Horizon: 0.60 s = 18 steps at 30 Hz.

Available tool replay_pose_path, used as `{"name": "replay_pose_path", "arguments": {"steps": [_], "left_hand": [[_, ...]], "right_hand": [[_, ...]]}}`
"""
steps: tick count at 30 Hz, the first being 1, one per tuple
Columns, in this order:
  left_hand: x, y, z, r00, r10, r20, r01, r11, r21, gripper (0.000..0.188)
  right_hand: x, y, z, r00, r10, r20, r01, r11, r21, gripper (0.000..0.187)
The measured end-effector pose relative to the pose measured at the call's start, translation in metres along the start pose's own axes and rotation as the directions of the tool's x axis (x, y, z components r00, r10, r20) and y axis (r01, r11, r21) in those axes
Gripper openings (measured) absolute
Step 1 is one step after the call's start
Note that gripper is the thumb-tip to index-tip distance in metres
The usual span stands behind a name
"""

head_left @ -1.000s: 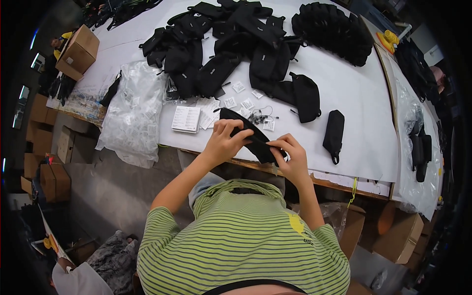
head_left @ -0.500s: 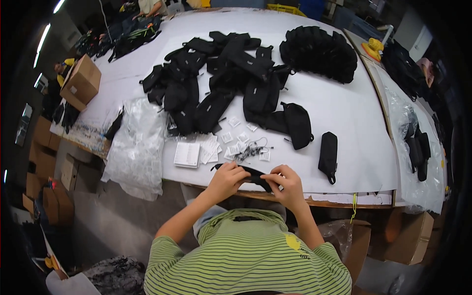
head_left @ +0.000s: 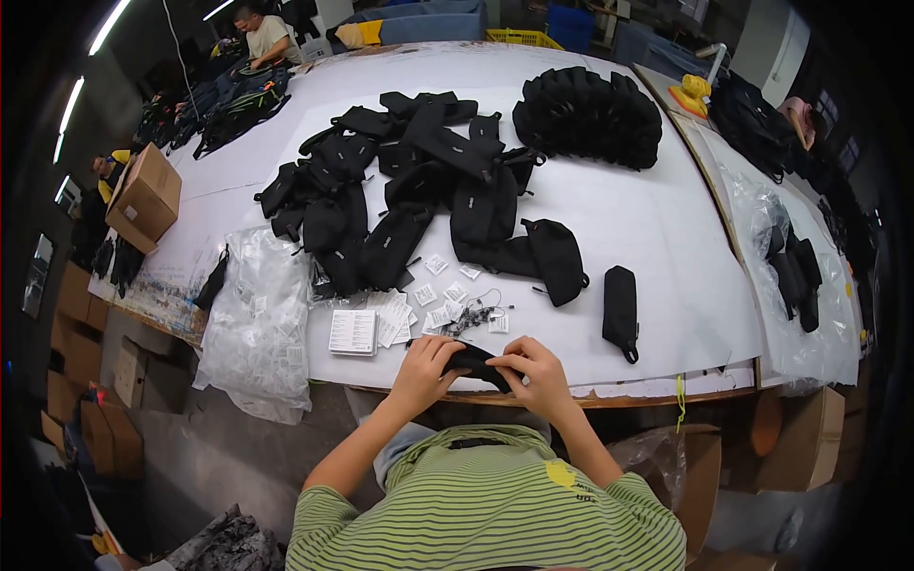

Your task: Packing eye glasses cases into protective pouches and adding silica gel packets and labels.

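Both of our hands grip one black pouch [head_left: 476,364] at the near edge of the worktop [head_left: 695,266]: our left hand [head_left: 416,376] has its fingers curled over one end, and our right hand [head_left: 538,371] pinches the other between thumb and fingers. We cannot see what is inside it. Just beyond lie small white packets [head_left: 426,295], thin black cords [head_left: 471,319] and a stack of white cards [head_left: 352,333]. To our left, a clear plastic bag [head_left: 252,333] full of small white packets hangs over the worktop's edge. Farther off we have a heap of black pouches [head_left: 424,167], their contents hidden, and a cardboard box [head_left: 148,200] whose inside we cannot make out. One separate black pouch [head_left: 619,305] lies to our right.
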State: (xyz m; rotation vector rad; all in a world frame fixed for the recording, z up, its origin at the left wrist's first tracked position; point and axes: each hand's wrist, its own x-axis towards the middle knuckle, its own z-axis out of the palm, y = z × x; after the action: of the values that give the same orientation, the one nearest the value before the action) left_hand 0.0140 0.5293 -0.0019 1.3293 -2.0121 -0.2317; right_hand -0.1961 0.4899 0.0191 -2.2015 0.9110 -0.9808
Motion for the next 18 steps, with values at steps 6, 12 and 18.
{"name": "replay_pose_path", "arguments": {"steps": [6, 12, 18], "left_hand": [[-0.007, -0.006, 0.005, 0.99, -0.037, 0.135, 0.043, 0.998, -0.04, 0.026], [-0.008, -0.001, 0.008, 0.994, 0.008, 0.105, -0.005, 1.0, -0.029, 0.018], [-0.007, 0.004, 0.007, 1.0, 0.017, 0.015, -0.017, 1.0, -0.019, 0.016]], "right_hand": [[-0.003, 0.0, 0.001, 1.0, 0.003, 0.011, -0.003, 1.0, -0.008, 0.02], [-0.005, 0.001, 0.0, 1.0, -0.006, 0.015, 0.006, 1.0, -0.016, 0.02], [-0.008, 0.001, -0.001, 1.0, 0.008, 0.027, -0.009, 0.999, 0.031, 0.02]]}}
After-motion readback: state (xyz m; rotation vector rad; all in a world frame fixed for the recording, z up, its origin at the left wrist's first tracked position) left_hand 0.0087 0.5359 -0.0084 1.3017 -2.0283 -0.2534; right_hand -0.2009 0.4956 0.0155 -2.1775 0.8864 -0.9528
